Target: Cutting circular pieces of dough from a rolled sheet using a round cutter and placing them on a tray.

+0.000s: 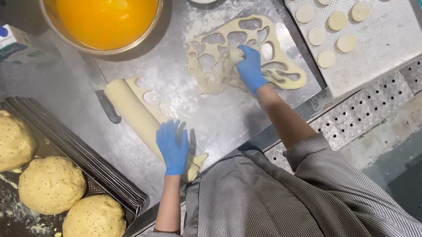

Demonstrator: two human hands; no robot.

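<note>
The steel table (80, 99) carries everything. On it, the sheet of cut-out dough scrap (243, 55) lies ahead and to the right of the person, with its long axis running across toward the baking tray (393, 35) of dough rounds (337, 20). The rolled dough strip (135, 116) (with a knife (108, 107) beside it) runs diagonally away from the body on the left. The right hand (250, 68) is nearer the scrap and pinches its middle, fingers closed on it. The left hand (173, 146) lies flat and spread on the near end of the strip.
</note>
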